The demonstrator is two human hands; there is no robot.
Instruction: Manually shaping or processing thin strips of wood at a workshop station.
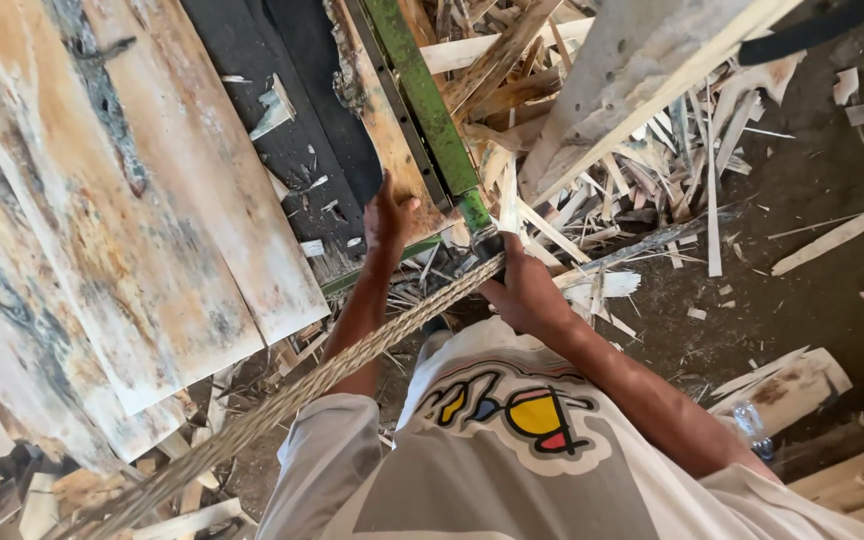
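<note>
Your left hand [388, 218], at centre frame, presses flat with fingers spread against one wooden board [389, 125] that runs up toward the top edge beside one green metal bar [430, 105]. Your right hand [524, 292], just right of it, is wrapped shut around one braided rope [352, 358], which slants to the lower left. Several stained veneer sheets [122, 220] fill the left; wood scraps [632, 190] litter the upper right.

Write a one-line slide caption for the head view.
Left hand on a wood sheet's edge, right hand by a thick rope, beside a green metal bar.
</note>
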